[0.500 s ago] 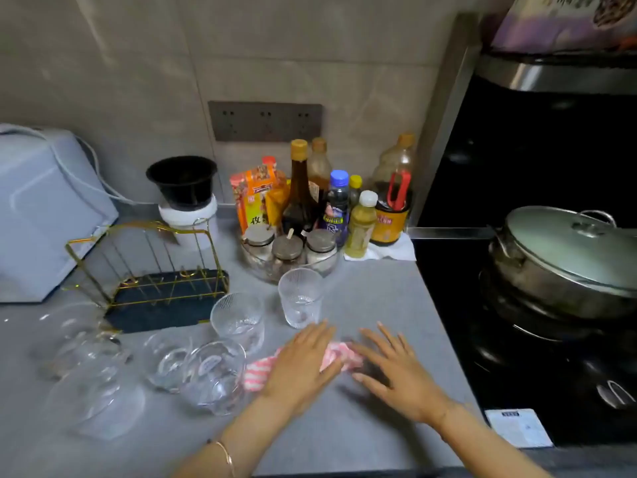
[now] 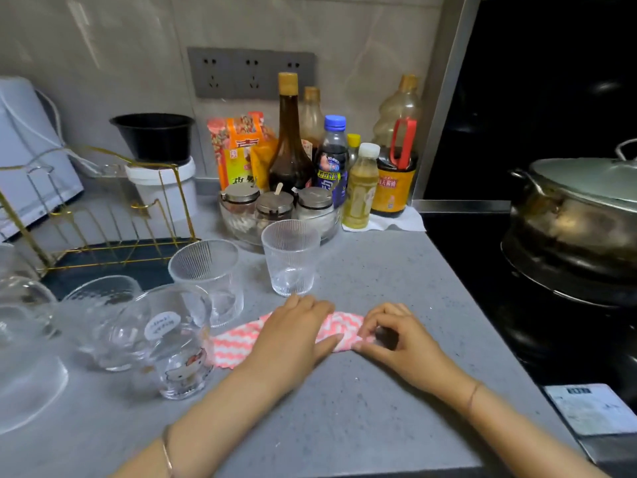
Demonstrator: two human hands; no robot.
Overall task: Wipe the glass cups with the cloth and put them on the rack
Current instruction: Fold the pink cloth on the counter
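Light on my counter (image 2: pixel 379 263) is dim and warm, coming from above; my right hand (image 2: pixel 400 336) throws a small dark shadow where it pinches the cloth (image 2: pixel 238 346). The stove (image 2: pixel 475 257) side sinks to near black, with pale glare on the pot lid (image 2: pixel 593 181). The glasses (image 2: pixel 24 339) at the left edge bulge and smear from the wide lens; everything looks slightly soft

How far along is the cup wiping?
Nothing looks done: no cup is on the gold wire rack. In hand: left hand rests on the pink zigzag cloth, right hand pinches its end. Left: wiping and racking every glass, ribbed glass cup and cartoon-print glass included.
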